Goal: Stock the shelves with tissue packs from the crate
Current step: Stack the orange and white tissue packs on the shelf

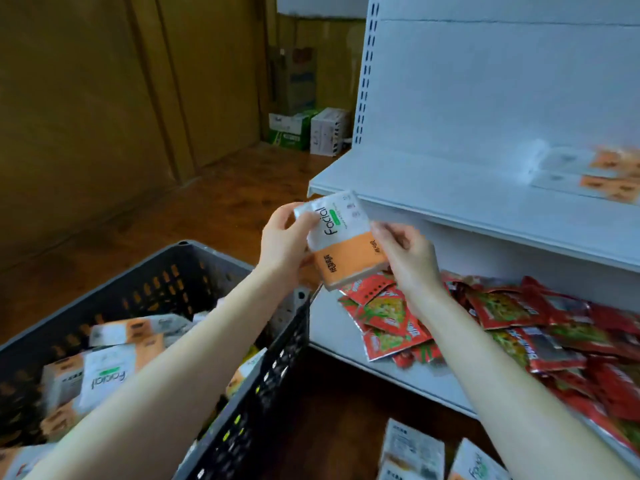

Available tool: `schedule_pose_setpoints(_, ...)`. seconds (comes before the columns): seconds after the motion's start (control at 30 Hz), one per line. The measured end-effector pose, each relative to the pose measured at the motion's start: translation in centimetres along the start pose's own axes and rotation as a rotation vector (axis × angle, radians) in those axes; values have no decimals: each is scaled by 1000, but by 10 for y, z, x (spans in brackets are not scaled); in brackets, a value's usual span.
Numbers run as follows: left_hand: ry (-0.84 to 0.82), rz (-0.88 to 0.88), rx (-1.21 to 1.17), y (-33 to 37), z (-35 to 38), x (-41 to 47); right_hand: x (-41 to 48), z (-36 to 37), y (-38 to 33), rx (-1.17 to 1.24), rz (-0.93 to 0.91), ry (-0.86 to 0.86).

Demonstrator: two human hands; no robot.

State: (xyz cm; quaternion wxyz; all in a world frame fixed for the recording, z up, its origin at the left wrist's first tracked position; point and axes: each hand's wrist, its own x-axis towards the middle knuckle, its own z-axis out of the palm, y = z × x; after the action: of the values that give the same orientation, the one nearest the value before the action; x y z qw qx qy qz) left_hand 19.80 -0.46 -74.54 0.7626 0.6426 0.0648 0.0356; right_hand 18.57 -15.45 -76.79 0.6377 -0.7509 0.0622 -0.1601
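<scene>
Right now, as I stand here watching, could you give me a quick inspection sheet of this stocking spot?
Surface: white metal upper shelf, mostly bare; white lower shelf beneath it.
Job's things: orange-and-white soft tissue pack held in the air before the upper shelf's edge; more packs in the dark slotted plastic crate; a few blurred shelved packs at the right.
Clutter: red foil snack sachets heaped on the lower shelf; loose packs on the floor below.
Grippers: left hand and right hand both grip the held pack's sides.
Cables: nothing seen.
Surroundings: brown wooden floor, brown wall panels, cardboard boxes in the corner.
</scene>
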Motion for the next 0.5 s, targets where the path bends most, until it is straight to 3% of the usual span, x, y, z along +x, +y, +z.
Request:
schedule_pose_setpoints(0.1,-13,-18,-142,10,53,3,6,-40,-5,64,-3,63)
schedule_pose_setpoints(0.3,-89,-10,-184,16,151,29,43,-107,-20,189,-20,344)
schedule_pose_setpoints(0.37,-98,-2,-182,18,181,35,56,-128,-24,135,-72,390)
schedule_pose_setpoints(0.5,-63,-1,-161,19,228,57,86,-162,-26,-126,-148,299)
